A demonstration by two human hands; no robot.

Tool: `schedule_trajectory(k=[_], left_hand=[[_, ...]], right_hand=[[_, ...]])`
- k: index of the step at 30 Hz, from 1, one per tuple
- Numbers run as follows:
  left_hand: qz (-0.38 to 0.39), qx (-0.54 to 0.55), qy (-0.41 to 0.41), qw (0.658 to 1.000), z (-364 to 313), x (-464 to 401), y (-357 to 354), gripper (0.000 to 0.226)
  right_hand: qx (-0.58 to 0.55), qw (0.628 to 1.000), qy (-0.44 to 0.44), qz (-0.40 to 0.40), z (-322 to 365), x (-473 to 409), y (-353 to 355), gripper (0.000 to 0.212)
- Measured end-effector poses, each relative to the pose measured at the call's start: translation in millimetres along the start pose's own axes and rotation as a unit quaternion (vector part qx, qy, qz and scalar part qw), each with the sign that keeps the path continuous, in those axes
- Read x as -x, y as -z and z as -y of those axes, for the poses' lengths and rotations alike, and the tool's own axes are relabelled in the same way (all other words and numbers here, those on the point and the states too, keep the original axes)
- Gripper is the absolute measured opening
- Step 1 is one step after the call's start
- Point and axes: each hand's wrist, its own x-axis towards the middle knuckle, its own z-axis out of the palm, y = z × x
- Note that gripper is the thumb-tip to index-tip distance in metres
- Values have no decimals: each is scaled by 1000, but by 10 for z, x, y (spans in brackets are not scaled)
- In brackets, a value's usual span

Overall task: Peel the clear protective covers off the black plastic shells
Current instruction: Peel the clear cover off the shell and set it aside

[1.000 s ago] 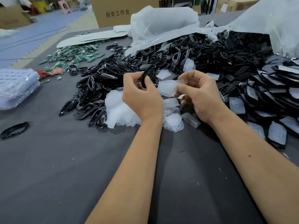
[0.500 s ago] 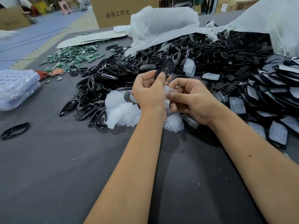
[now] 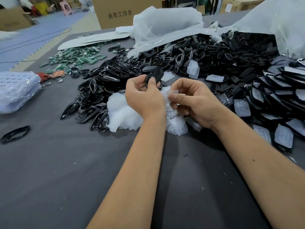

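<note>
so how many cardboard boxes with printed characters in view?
1: the cardboard box stands at top centre, beyond the table's far edge, behind the white plastic bag. Other boxes at the top corners show no legible print; more may be hidden.

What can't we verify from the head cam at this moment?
- Whether the clear cover is fully off the black shell: the left hand hides the gap between them.
- Most of the cover's shape: the right hand fingers pinch over it.
- Markings on the green circuit boards: too small.
- The covered shells pile's extent: cut off by the right edge.
</note>
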Motion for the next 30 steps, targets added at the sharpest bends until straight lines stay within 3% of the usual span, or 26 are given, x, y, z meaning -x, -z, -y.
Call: schedule_trajectory(k=[7,11,14,21,30], left_hand=[[18,-71,-89,993,-29,-14,17,25],[3,-103,-123,987,-44,-133,122,19],[47,-125,-137,981,-76,-146,137,18],[143,-150,-193,959,-97,-76,130,13],[199,-88,-87,972,-31,-147,156,16]], right_hand=[[-35,999,6,-33,13,4,13,14],[-99,986,17,-131,62,-17,74,15],[-95,979,18,-181,57,-22,93,21],[-99,973,17,-207,43,-34,106,18],[-83,972,44,-213,33,-33,86,16]])
